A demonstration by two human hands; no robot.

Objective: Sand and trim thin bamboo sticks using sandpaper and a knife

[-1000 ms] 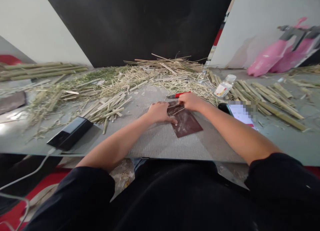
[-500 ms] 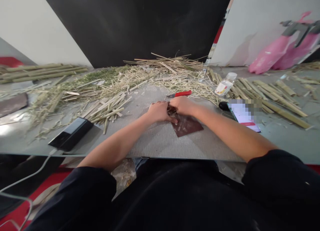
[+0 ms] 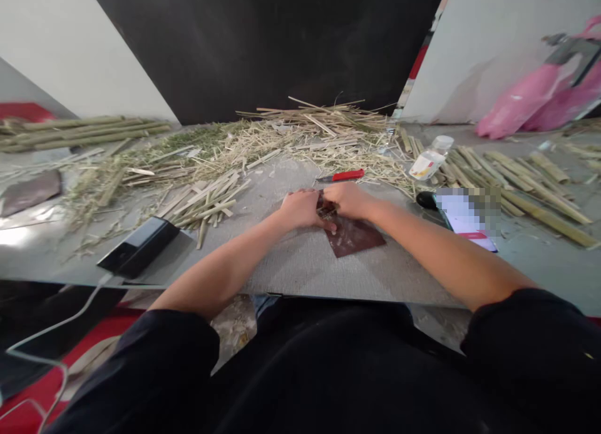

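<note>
My left hand [image 3: 302, 209] is closed around the near-left side of a small dark brown object [image 3: 327, 210] with a rough, strand-like surface. The fingers of my right hand [image 3: 350, 201] are curled against its right side. Most of that object is hidden by the hands, so its kind does not show. Under and beside the hands lies a reddish-brown flat sheet [image 3: 359, 238], tilted on the grey board. Just beyond my right hand rests a knife with a red handle [image 3: 348, 175], its blade pointing left.
Bamboo strips [image 3: 211, 202] and shavings [image 3: 253, 143] cover the back and left. A black box-shaped device [image 3: 138, 249] with a white cable stands left. At right are a clear bottle [image 3: 429, 161], a phone [image 3: 464, 218], bamboo pieces [image 3: 530, 190] and pink spray bottles [image 3: 521, 102].
The whole view has shifted slightly, so things appear a little further right. Both hands stay together at the small brown object, with hardly any change in their grip.
</note>
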